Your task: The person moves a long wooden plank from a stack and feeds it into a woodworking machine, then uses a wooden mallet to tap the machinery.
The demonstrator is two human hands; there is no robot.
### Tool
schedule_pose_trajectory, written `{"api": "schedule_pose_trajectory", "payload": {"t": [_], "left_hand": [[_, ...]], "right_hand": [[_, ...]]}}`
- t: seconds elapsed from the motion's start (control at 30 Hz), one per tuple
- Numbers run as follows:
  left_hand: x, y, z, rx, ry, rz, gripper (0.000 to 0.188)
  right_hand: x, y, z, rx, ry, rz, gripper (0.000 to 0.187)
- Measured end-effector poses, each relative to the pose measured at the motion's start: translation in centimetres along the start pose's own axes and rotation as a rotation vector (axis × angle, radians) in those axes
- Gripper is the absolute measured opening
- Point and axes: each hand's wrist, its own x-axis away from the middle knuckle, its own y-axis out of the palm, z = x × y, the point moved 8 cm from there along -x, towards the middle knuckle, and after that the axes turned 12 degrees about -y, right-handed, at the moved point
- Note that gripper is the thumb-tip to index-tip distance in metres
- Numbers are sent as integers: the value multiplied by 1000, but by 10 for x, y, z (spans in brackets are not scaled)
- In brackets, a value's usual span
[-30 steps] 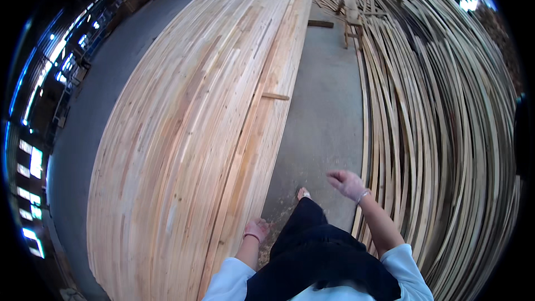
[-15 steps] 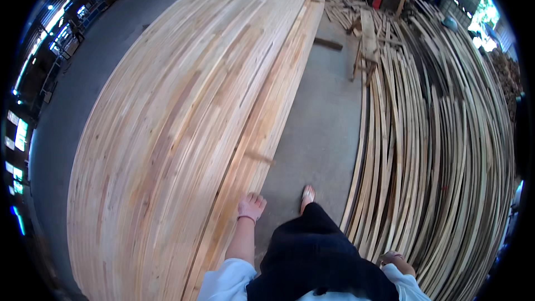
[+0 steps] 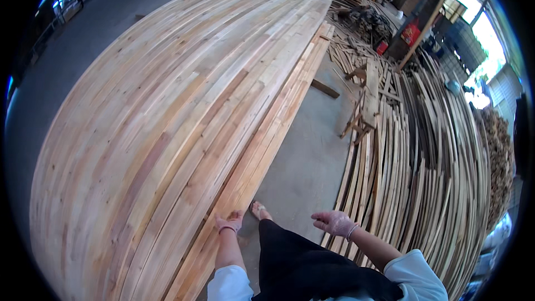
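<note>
My left hand (image 3: 229, 221), in a pale glove that leaves the fingertips bare, is at the right edge of a narrow jointed board (image 3: 245, 181). Its fingers are loosely apart, and whether they touch the wood I cannot tell. This board lies along a wide expanse of pale wooden boards (image 3: 167, 117), with a dark gap between them. My right hand (image 3: 333, 223), gloved likewise, hangs in the air over the walkway beside the long thin strips. Its fingers point left, slightly bent, and nothing shows in them.
Long thin wooden strips (image 3: 384, 184) lie in rows on the right. A rough wooden bench (image 3: 368, 103) stands ahead at their far end, near scattered offcuts (image 3: 346, 56). A short dark timber (image 3: 325, 88) juts from the boards over the grey floor (image 3: 304, 150). A post (image 3: 426, 17) rises behind.
I have moved forward along the boards; the bench is closer. My right hand has come up from beside my body, forward and left. My left hand stays along the narrow board's edge.
</note>
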Motion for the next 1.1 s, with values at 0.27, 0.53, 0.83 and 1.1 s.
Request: {"api": "schedule_pose_trajectory", "payload": {"t": [0.27, 0.53, 0.83, 1.1], "left_hand": [[-12, 63, 18, 109, 52, 474, 48], [-49, 67, 20, 188, 192, 272, 35], [3, 50, -51, 417, 653, 24, 40], [125, 42, -170, 411, 808, -333, 8]], "right_hand": [[-24, -27, 117, 435, 320, -623, 50], [-136, -92, 58, 375, 152, -435, 44], [-218, -153, 14, 552, -452, -296, 47], [-248, -307, -44, 1092, -1108, 162, 71]]}}
